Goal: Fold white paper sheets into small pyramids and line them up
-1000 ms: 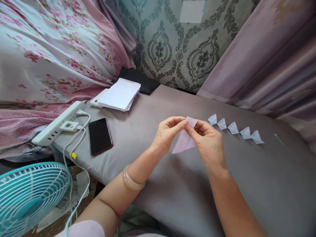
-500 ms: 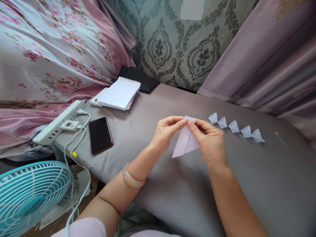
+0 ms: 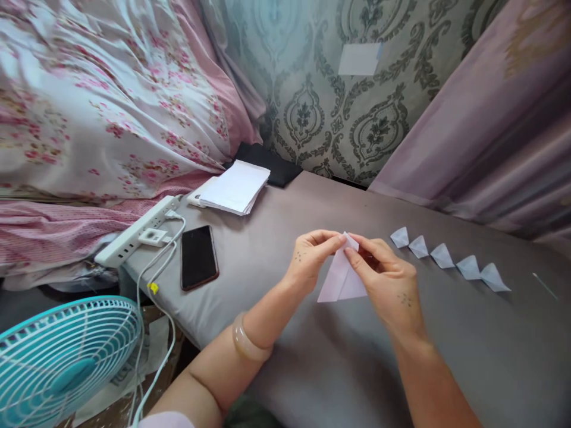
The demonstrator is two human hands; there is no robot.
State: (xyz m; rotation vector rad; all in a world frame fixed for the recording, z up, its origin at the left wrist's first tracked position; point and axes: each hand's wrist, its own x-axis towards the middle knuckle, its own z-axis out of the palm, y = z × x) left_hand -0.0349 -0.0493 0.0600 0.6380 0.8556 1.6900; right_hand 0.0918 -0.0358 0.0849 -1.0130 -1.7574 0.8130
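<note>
A folded sheet of paper (image 3: pixel 341 280), pale pinkish-white and wider at its lower end, is held up over the grey-covered table. My left hand (image 3: pixel 312 255) pinches its upper left edge between thumb and fingers. On the other side, my right hand (image 3: pixel 386 273) grips the top with thumb in front and fingers behind. A crease line runs down the paper's front, and the narrow tip pokes up between both thumbs. To the right of my right hand, several small folded paper pieces (image 3: pixel 442 256) lie in a slanting row.
A stack of white paper (image 3: pixel 236 187) rests at the back left beside a black flat item (image 3: pixel 270 164). Nearer are a phone (image 3: pixel 199 257), a power strip (image 3: pixel 138 232) with cables, and a turquoise fan (image 3: pixel 74 362). A thin stick (image 3: pixel 545 285) lies far right.
The view has tilted up and shifted left, so everything sits lower and further right. At the top of the paper, the tip between my thumbs now looks more pointed.
</note>
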